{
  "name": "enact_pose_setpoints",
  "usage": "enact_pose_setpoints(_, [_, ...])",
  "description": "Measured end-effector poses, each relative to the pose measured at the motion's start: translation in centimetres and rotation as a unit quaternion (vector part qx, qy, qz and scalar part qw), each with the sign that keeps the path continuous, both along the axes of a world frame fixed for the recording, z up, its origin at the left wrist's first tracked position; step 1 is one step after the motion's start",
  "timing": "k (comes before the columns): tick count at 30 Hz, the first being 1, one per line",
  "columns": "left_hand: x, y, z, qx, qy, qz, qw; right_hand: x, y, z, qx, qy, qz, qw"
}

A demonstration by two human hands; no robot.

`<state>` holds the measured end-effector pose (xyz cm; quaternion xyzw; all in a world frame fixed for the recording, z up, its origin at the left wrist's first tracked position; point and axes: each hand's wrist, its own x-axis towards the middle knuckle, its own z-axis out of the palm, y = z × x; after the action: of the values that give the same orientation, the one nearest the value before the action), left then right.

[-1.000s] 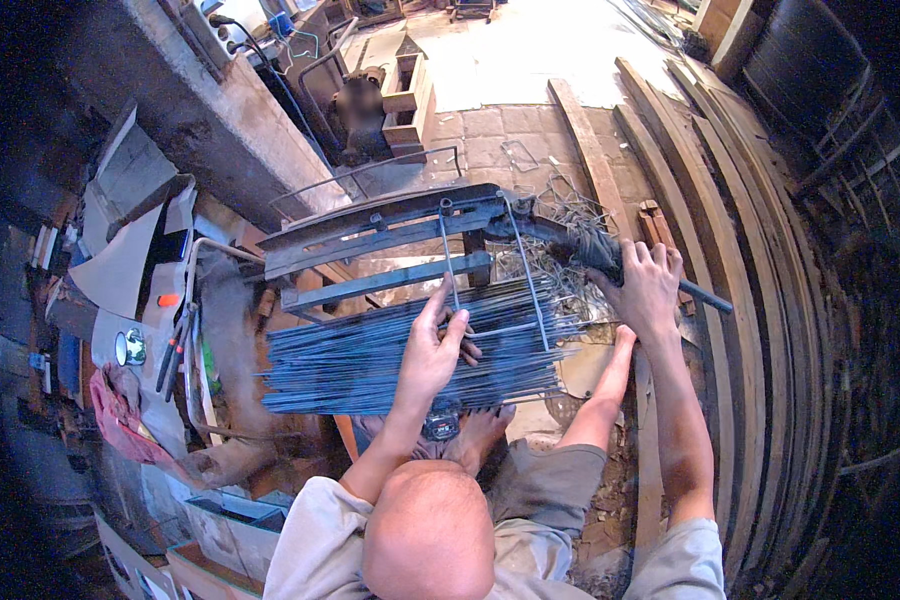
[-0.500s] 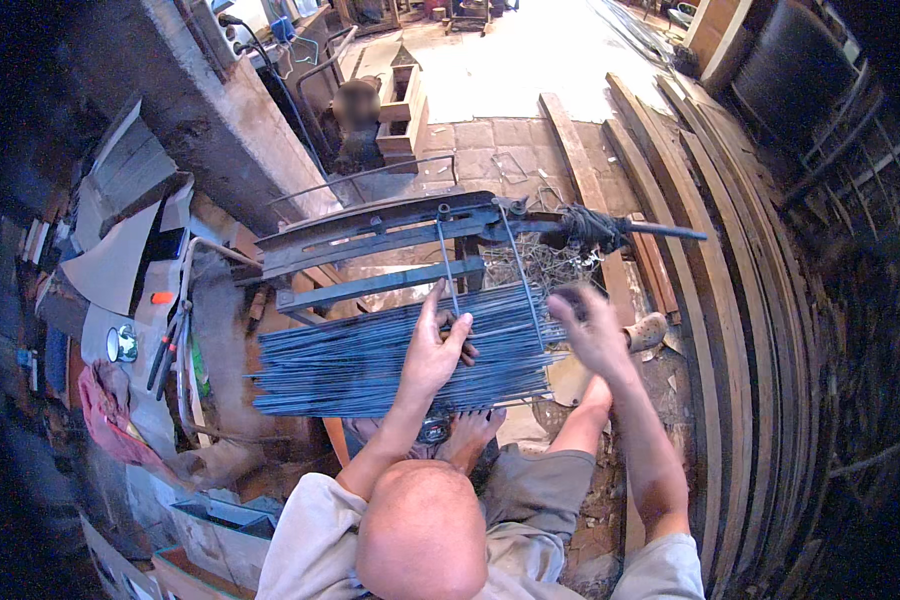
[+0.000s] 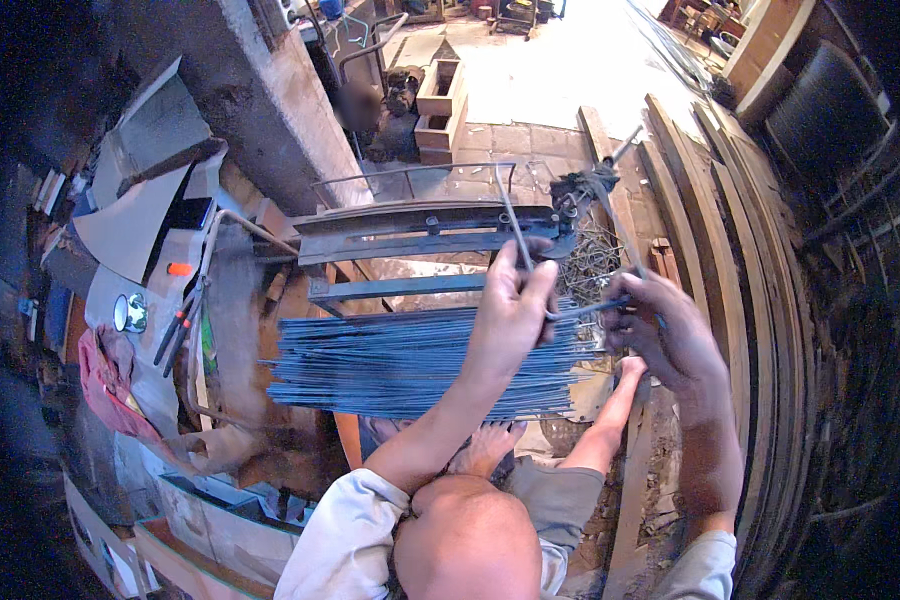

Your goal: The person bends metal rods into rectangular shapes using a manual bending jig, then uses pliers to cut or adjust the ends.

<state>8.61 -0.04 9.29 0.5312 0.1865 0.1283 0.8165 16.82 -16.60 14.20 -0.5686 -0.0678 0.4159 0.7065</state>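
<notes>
A thin metal rod [image 3: 513,222], bent into a U shape, is held up between my two hands. My left hand [image 3: 505,325] is closed on one upright leg and the near bend. My right hand [image 3: 675,340] has its fingers curled round the other end of the cross piece. Below them a thick bundle of straight bluish rods [image 3: 400,360] lies crosswise over my lap. Just beyond stands a steel bending bench [image 3: 370,243], whose lever [image 3: 585,190] has dark wrapping and points away to the right. Bent metal pieces [image 3: 595,245] lie tangled under its right end.
Long timber beams [image 3: 735,320] run along the right side. On the left, a cluttered surface bears a mug [image 3: 130,313], red-and-black-handled pliers [image 3: 177,328] and a pink cloth [image 3: 110,390]. A wooden box [image 3: 438,105] with compartments stands ahead beside a post [image 3: 300,110].
The bent rod has come off the bench into both hands. My right hand has closed on it. The lever has swung from pointing right to pointing away. The view has shifted.
</notes>
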Motion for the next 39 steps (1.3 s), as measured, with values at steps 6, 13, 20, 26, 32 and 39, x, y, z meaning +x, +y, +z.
enact_pose_setpoints(6, [0.3,5.0,-0.8,-0.034,-0.268,0.039,0.962,4.5,-2.3,0.9,-0.153,-0.264,0.175,0.936])
enact_pose_setpoints(13, [-1.5,9.9,-6.4,-0.040,-0.100,0.114,0.988,10.7,1.1,-8.4,0.068,-0.059,-0.004,0.996])
enact_pose_setpoints(20, [-1.7,9.9,-8.5,0.198,0.010,0.154,0.968,10.6,7.4,-13.2,-0.094,-0.144,-0.087,0.981])
enact_pose_setpoints(26, [-0.8,11.4,-9.6,0.396,0.084,0.177,0.897,10.6,8.6,-15.5,-0.035,-0.124,-0.184,0.975])
enact_pose_setpoints(32, [-0.3,11.9,-11.0,0.532,0.059,0.196,0.822,10.3,9.5,-15.4,-0.068,-0.170,-0.212,0.960])
enact_pose_setpoints(39, [0.0,11.3,-10.9,0.426,0.109,0.163,0.883,10.9,8.8,-16.6,-0.179,-0.282,-0.211,0.919])
